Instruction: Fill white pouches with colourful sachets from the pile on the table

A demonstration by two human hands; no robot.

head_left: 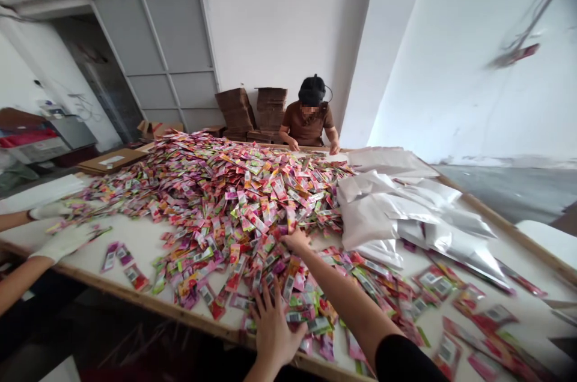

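Observation:
Small, flat, colourful printed packets [270, 190] lie in a big loose heap over the table. My left hand [276, 331] rests on the packets close to the table's front edge, its fingers spread and nothing gripped. Further in, my right hand [297, 242] reaches into the heap with its fingers curled together. A pink-and-red packet [291, 217] stands up at those fingertips and seems pinched there, though the fingers partly hide the grip. More packets surround both hands.
Silvery white bags [374, 214] lie to the right, with larger packets [435, 283] nearer me. Opposite sits a person [309, 118] in a brown shirt. At left, another person's gloved hands [67, 241] handle packets. A wooden rim [180, 313] edges the table.

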